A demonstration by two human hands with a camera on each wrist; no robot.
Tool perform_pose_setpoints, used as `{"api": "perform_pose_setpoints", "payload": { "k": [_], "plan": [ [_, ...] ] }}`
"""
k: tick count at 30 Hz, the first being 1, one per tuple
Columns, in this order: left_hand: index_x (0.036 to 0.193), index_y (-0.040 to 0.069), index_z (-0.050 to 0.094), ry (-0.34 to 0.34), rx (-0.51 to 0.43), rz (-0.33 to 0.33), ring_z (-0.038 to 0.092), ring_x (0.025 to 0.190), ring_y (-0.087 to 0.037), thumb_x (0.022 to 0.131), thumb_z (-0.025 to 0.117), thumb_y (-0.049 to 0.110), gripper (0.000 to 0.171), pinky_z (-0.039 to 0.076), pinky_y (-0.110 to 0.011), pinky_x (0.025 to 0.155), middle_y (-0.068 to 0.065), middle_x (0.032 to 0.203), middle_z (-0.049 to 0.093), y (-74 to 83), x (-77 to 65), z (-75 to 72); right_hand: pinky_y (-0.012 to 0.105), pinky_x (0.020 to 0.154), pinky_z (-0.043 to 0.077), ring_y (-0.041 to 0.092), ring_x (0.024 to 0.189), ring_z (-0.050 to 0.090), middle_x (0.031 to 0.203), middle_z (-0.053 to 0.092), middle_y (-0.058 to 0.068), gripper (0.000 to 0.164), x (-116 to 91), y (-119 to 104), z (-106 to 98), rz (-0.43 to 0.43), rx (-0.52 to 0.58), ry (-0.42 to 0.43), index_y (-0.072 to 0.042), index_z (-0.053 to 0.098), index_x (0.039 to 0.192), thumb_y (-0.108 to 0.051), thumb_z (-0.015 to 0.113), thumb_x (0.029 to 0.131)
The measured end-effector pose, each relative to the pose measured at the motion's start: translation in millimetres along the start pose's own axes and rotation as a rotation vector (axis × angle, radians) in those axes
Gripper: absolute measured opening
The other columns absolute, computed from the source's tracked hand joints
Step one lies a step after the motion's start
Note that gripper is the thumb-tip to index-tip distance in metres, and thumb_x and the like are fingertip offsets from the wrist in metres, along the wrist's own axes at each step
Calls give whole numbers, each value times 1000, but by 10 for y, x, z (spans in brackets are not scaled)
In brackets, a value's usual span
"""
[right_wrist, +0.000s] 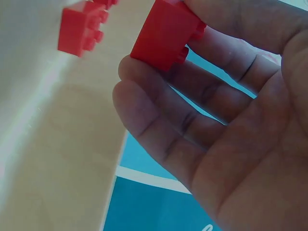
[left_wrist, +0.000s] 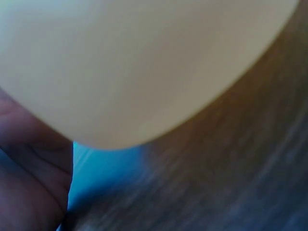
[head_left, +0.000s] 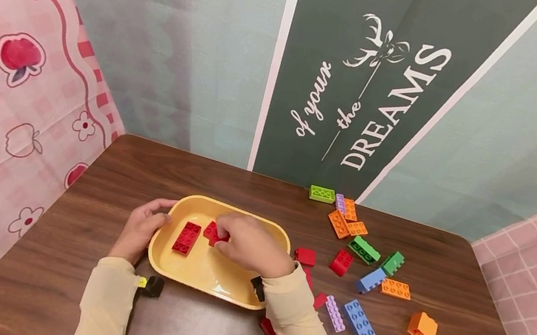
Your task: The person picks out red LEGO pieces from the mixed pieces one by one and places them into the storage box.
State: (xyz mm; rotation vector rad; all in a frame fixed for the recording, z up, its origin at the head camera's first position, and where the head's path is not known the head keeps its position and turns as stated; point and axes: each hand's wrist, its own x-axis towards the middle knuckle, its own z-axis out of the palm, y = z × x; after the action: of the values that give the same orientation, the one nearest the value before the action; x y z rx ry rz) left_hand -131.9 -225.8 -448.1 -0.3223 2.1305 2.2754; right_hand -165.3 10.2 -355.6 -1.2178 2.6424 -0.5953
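Observation:
A yellow tray [head_left: 210,269] stands on the table, its left end gripped by my left hand [head_left: 138,230] with the thumb at the rim. Over the tray's middle, my right hand [head_left: 252,244] pinches a red toy brick [right_wrist: 166,36] between thumb and fingers. Red studs [head_left: 211,231] show just left of those fingertips in the head view. Another red brick [head_left: 186,238] lies in the left part of the tray. The tray's underside [left_wrist: 130,72] fills much of the left wrist view and hides most of the left fingers.
Loose bricks lie right of the tray: a red brick [head_left: 341,262], a green brick [head_left: 364,250], a blue brick [head_left: 359,321], a purple brick [head_left: 335,314] and an orange brick [head_left: 423,327] among several others. Behind the table [head_left: 142,165] hangs a printed curtain [head_left: 200,63].

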Motion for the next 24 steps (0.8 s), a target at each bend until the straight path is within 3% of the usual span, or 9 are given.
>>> {"api": "perform_pose_setpoints", "payload": {
  "k": [12, 24],
  "plan": [
    [128, -6, 56, 0, -13, 1, 67, 79, -17, 89, 50, 4, 41, 59, -30, 70, -17, 105, 67, -8, 16, 12, 19, 58, 33, 7, 61, 40, 63, 42, -8, 30, 111, -46, 294, -45, -48, -93, -18, 46, 68, -21, 72, 84],
    [129, -6, 56, 10, 1, 1, 67, 82, -17, 89, 50, 4, 41, 58, -30, 73, -20, 112, 65, -8, 10, 15, 22, 52, 27, 9, 56, 32, 58, 34, -7, 34, 110, -71, 386, 25, -180, -172, -18, 42, 61, -17, 68, 84]
  ]
}}
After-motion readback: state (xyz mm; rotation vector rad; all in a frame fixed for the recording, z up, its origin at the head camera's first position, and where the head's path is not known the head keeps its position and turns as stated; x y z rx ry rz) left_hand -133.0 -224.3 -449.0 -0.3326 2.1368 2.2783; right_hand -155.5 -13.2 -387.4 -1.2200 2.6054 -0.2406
